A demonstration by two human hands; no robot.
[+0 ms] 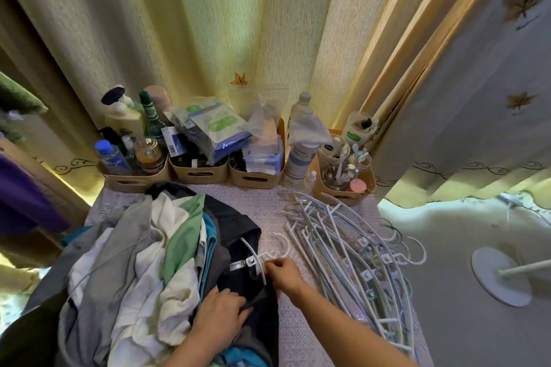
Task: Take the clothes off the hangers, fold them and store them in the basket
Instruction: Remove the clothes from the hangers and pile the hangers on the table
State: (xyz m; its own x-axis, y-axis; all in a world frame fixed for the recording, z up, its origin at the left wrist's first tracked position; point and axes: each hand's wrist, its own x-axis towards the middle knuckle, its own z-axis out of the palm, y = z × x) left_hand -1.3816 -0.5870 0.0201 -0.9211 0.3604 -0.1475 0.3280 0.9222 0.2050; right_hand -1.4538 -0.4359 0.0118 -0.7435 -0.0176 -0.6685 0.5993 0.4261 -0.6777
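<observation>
Dark garment [238,226] tops the pile on the counter [268,208]; soft, light, limp. Left hand [220,311] grips its cloth. Right hand [281,272] pinches the stiff white hanger [252,261] by the neck, probably the best hold.

A lace-covered table [268,205] carries heaped clothes [134,247], white hangers [343,247] and tan bins [256,180].

Pale yellow curtains [226,39] with leaf prints hung behind the lace-covered surface [268,205], daylight glowing through them. A round white stand base [501,277] sat on the floor [447,322].
</observation>
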